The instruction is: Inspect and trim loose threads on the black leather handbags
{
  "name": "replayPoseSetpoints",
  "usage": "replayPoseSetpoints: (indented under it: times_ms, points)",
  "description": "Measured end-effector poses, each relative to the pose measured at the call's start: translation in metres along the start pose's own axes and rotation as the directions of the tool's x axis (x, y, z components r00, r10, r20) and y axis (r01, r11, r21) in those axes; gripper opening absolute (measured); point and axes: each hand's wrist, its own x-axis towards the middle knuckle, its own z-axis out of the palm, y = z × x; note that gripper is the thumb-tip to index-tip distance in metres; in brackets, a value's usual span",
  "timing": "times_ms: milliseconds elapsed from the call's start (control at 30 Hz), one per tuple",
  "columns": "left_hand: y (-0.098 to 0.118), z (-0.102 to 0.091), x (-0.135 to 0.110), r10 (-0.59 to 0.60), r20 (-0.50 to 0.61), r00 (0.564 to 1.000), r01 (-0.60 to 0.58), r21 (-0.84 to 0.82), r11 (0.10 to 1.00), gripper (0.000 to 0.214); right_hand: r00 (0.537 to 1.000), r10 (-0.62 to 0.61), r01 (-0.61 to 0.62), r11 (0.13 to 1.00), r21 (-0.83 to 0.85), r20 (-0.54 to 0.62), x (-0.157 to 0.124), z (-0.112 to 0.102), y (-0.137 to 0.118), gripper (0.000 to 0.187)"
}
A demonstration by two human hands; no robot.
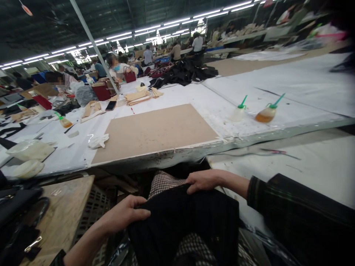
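A black fabric piece (pixel 172 218) lies across my lap, over checked brown-and-white cloth (pixel 163 183). At its left upper edge, my left hand (pixel 130 210) pinches the fabric between thumb and fingers. My right hand (pixel 202 181) grips the top edge further right, fingers curled around it. The lower part of the black piece runs out of the picture, so its full shape cannot be made out.
Ahead stands a white-covered worktable with a brown board (pixel 158 129), a squeeze bottle of amber liquid (pixel 266 113), a paler bottle (pixel 238 112) and a phone (pixel 111 105). Left are a wooden board (pixel 69 199) and a plastic crate (pixel 95 207). Several people work farther back.
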Motion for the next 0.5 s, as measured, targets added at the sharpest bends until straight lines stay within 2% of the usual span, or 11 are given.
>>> replayPoseSetpoints:
  times_ms: [167,400,500]
  points:
    - [-0.009,-0.002,0.001,0.019,-0.010,1.000,-0.019,-0.020,1.000,0.028,0.997,0.035,-0.036,0.999,-0.019,-0.072,-0.026,0.004,-0.001,0.025]
    - [-0.002,0.000,-0.017,-0.020,-0.046,0.999,0.025,0.091,0.996,0.028,0.989,0.112,-0.112,0.994,0.000,-0.093,-0.070,0.016,-0.015,0.032]
    - [0.003,0.000,-0.023,-0.040,0.008,0.999,0.039,0.111,0.993,0.031,0.979,0.130,-0.146,0.985,-0.091,-0.159,-0.079,0.020,-0.021,0.027]
